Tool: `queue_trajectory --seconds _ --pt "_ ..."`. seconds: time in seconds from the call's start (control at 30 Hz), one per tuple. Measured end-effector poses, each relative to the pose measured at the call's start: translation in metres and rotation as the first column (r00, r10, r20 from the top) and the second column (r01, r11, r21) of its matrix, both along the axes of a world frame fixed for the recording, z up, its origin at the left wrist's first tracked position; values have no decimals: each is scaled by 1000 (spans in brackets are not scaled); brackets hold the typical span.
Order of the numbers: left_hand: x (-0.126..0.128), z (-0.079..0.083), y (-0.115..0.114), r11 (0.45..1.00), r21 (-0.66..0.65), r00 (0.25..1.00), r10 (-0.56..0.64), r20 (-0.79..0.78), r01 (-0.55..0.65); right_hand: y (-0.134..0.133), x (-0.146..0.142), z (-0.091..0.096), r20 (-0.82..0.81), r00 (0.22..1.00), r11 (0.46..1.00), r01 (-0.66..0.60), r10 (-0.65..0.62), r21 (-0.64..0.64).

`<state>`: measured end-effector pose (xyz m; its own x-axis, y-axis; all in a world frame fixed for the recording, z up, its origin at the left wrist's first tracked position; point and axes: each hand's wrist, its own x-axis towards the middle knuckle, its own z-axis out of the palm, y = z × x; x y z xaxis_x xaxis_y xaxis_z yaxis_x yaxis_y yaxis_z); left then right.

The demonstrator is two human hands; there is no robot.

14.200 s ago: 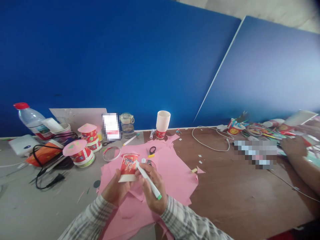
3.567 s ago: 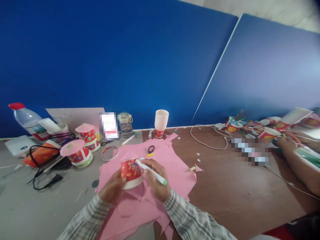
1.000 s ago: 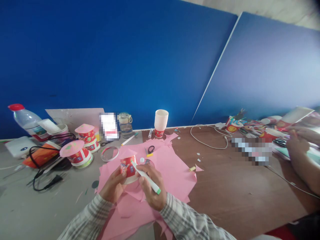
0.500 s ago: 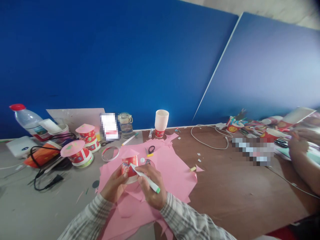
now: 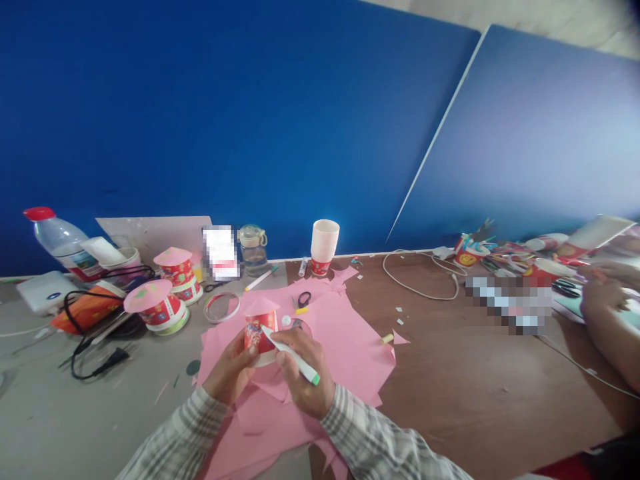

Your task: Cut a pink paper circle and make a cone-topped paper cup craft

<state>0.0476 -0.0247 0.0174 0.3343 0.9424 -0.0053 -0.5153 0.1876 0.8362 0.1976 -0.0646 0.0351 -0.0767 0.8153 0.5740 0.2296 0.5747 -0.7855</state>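
My left hand (image 5: 233, 367) wraps round the side of a red paper cup (image 5: 257, 339) topped with a pink paper cone (image 5: 262, 306). In my right hand (image 5: 307, 377) is a white marker with a green end (image 5: 299, 362), its tip at the cup's printed side. Pink paper sheets (image 5: 350, 347) lie spread under both hands. On them, just beyond the cup, are a small white cap (image 5: 286, 321), a yellow marker cap (image 5: 303, 311) and scissors (image 5: 305, 298), whose blades I cannot make out.
Two decorated cups with pink tops (image 5: 153, 307) stand at left, near a black cable (image 5: 107, 363) and a bottle (image 5: 65, 247). Stacked paper cups (image 5: 325, 247) stand by the blue wall. At far right, another person's hands (image 5: 605, 300) work among cups and papers.
The view has shifted very slightly. Both hands keep their hold on the cup and marker, with the marker tip still at the cup's side.
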Motion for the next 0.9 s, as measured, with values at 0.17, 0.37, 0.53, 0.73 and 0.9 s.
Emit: queue_trajectory --seconds 0.17,0.37,0.53,0.73,0.9 --pt "2 3 0 1000 -16 1000 20 -3 -21 0 0 1 9 1000 1000 16 -16 -6" --pt "0 1 1 999 -26 999 47 10 -47 -2 1 -1 27 1000 1000 9 -8 -16" --pt "-3 -5 5 998 -41 998 50 41 -48 -3 0 -1 33 999 1000 -4 4 -15" --pt "-5 -4 6 996 -29 994 90 57 -89 -4 -1 -1 46 999 1000 -27 27 -8" --pt "-6 -4 7 997 -19 995 75 62 -74 -4 -2 0 57 998 999 -21 23 -32"
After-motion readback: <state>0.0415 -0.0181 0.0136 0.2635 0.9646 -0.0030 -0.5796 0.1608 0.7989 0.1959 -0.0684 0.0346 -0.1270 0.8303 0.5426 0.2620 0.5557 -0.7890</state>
